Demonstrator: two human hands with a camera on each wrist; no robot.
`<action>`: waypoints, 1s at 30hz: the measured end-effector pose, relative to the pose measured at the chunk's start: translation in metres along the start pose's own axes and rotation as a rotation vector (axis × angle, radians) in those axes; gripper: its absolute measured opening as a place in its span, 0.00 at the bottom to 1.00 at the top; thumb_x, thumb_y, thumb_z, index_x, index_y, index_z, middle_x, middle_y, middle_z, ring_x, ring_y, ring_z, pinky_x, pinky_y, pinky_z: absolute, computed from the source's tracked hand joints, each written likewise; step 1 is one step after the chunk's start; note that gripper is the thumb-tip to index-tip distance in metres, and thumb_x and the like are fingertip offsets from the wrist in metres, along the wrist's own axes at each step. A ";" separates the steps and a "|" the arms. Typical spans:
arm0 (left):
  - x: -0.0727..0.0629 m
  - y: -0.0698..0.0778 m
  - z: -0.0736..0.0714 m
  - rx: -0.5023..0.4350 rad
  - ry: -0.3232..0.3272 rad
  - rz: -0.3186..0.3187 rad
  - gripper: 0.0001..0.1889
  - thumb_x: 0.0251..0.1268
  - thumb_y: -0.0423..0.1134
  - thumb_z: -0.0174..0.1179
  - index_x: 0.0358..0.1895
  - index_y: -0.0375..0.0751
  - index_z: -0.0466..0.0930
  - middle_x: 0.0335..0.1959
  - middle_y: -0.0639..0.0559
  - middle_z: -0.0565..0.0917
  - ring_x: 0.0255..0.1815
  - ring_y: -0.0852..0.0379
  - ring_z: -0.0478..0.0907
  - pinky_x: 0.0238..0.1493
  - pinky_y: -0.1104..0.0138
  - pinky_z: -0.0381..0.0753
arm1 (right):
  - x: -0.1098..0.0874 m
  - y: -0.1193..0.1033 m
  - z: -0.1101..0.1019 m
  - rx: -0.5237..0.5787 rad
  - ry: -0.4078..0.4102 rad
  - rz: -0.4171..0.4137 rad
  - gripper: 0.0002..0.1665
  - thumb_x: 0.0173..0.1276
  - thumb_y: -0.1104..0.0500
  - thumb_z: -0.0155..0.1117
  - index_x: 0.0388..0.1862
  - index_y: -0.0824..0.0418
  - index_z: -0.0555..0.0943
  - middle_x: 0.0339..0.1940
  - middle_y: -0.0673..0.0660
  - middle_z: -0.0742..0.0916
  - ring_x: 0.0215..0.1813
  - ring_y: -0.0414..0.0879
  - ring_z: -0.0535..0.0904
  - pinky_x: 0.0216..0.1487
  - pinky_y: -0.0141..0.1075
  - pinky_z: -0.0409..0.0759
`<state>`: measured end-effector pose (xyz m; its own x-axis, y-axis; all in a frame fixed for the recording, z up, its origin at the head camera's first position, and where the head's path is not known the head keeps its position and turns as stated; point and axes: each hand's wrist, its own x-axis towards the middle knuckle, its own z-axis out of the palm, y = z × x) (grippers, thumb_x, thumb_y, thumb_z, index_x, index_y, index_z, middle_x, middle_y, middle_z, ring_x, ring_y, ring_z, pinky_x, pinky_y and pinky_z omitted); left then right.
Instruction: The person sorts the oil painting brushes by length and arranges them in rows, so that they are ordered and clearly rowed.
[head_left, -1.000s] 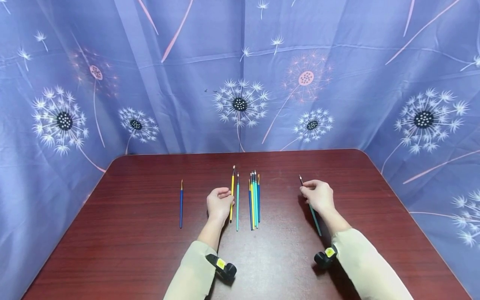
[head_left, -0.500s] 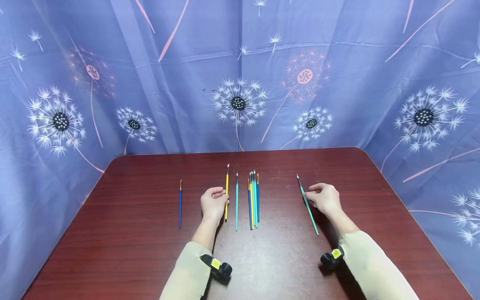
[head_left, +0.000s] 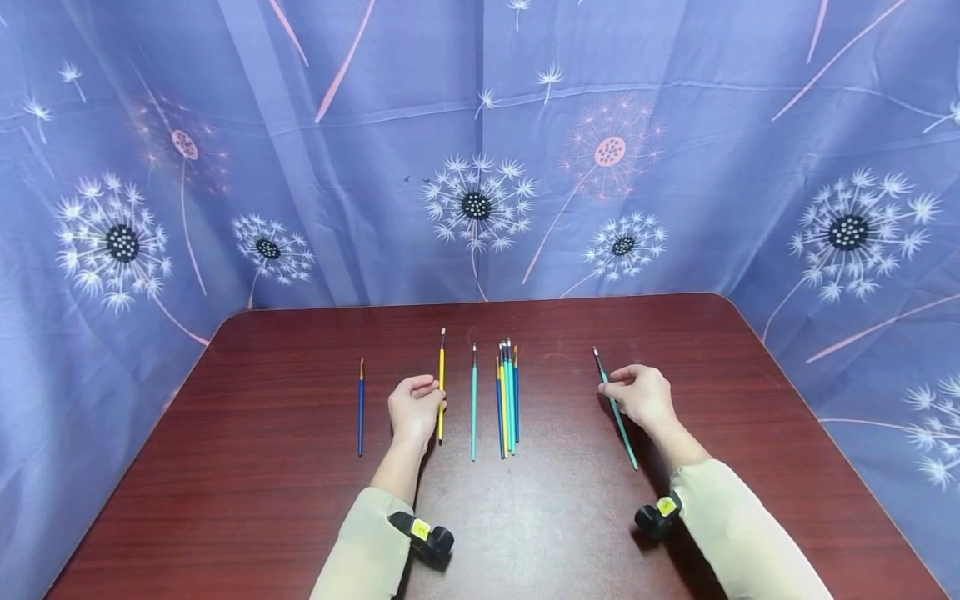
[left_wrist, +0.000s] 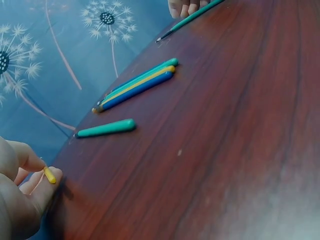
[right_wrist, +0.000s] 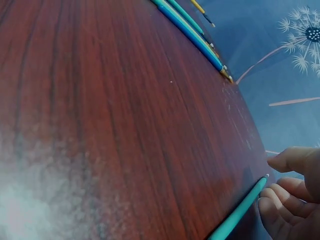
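Note:
My left hand (head_left: 415, 414) pinches a yellow paintbrush (head_left: 441, 367) between thumb and fingertips, its bristles pointing away from me. In the left wrist view only the yellow handle end (left_wrist: 50, 175) shows in the fingers. A teal paintbrush (head_left: 621, 429) slants on the table at the right. My right hand (head_left: 643, 395) is over it, fingertips at its upper part. In the right wrist view the thumb and fingers stand apart around this teal brush (right_wrist: 240, 212), with no grip visible. Another teal paintbrush (head_left: 474, 408) lies alone right of my left hand.
A close row of blue, yellow and teal paintbrushes (head_left: 508, 408) lies mid-table. One blue paintbrush (head_left: 362, 417) lies apart at the left. The dark red wooden table (head_left: 247, 467) ends at a blue dandelion-patterned curtain (head_left: 360, 200).
My left hand has carried the yellow paintbrush leftward, away from the lone teal one. The right hand let go of its teal brush, drew back, then moved in over it again.

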<state>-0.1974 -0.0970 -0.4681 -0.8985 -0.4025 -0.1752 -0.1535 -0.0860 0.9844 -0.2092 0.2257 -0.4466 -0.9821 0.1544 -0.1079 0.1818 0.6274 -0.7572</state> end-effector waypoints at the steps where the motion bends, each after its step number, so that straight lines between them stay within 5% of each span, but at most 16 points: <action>1: 0.000 0.000 -0.002 0.004 0.003 0.001 0.16 0.51 0.19 0.57 0.46 0.25 0.76 0.43 0.31 0.83 0.28 0.60 0.80 0.32 0.68 0.85 | 0.000 0.000 0.000 0.004 0.003 -0.001 0.20 0.57 0.56 0.68 0.44 0.68 0.80 0.34 0.61 0.88 0.23 0.38 0.80 0.25 0.30 0.80; 11: 0.005 -0.002 -0.019 0.008 0.037 0.015 0.16 0.50 0.18 0.57 0.45 0.24 0.76 0.40 0.33 0.83 0.26 0.60 0.80 0.29 0.70 0.83 | -0.001 -0.009 0.005 -0.030 0.048 -0.055 0.19 0.56 0.54 0.67 0.42 0.67 0.82 0.32 0.61 0.89 0.23 0.40 0.82 0.24 0.29 0.76; 30: 0.004 0.001 -0.035 0.142 0.085 0.076 0.16 0.47 0.19 0.58 0.43 0.26 0.77 0.39 0.34 0.83 0.23 0.64 0.77 0.25 0.73 0.81 | -0.005 -0.029 0.034 0.146 -0.033 -0.044 0.18 0.57 0.59 0.67 0.43 0.70 0.81 0.32 0.63 0.89 0.24 0.43 0.85 0.25 0.30 0.82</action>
<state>-0.1864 -0.1305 -0.4678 -0.8725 -0.4794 -0.0946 -0.1479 0.0747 0.9862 -0.2111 0.1806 -0.4466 -0.9905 0.1026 -0.0917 0.1317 0.5149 -0.8471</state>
